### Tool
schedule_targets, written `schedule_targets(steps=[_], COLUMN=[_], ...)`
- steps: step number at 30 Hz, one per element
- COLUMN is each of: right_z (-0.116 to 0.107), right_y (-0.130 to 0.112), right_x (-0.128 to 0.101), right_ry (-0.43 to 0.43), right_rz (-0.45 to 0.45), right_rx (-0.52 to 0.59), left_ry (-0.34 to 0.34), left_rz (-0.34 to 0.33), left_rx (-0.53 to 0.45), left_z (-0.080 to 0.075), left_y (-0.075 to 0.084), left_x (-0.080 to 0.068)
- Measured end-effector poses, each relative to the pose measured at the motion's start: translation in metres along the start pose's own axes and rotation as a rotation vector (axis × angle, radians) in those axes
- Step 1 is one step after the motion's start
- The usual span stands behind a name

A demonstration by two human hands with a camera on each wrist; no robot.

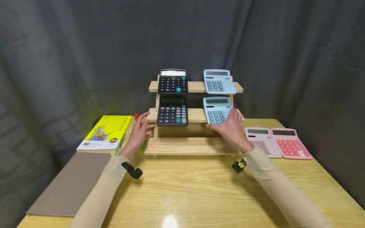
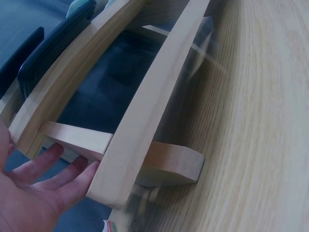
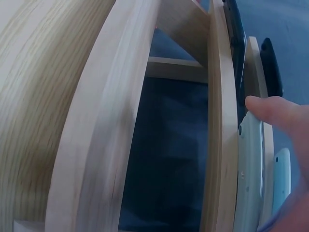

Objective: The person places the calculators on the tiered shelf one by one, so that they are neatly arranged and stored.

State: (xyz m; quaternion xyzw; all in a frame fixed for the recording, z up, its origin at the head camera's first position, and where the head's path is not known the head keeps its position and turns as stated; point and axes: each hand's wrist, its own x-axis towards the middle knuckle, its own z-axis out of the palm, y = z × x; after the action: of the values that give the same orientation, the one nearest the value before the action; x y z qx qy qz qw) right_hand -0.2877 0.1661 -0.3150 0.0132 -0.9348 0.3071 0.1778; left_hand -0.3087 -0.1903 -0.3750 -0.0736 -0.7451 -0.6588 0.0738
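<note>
A tiered wooden rack stands on the table. My right hand holds the light blue calculator on the middle shelf, thumb at its lower edge and fingers at its right side. In the right wrist view the thumb lies on the edge of that calculator. At the rack's left end my left hand touches the side, its fingers extended against the wooden strut. A black calculator leans beside the blue one, and another black calculator and a light blue calculator lean on the top shelf.
Right of the rack lie a pale pink calculator and a brighter pink calculator. Yellow-covered books are stacked at the left, behind a brown folder. A small red object stands near the rack's left end. Dark curtains hang behind.
</note>
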Motion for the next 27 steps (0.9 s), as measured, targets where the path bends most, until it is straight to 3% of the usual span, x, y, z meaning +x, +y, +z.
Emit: schedule_targets(steps=[27], right_z=[0.011], right_y=[-0.01], right_x=[-0.002], right_ry=[0.011], right_rz=[0.07], right_rx=[0.003], left_ry=[-0.001], left_rz=[0.0], left_rx=[0.007], left_z=[0.001], left_y=[0.0], left_x=[-0.001])
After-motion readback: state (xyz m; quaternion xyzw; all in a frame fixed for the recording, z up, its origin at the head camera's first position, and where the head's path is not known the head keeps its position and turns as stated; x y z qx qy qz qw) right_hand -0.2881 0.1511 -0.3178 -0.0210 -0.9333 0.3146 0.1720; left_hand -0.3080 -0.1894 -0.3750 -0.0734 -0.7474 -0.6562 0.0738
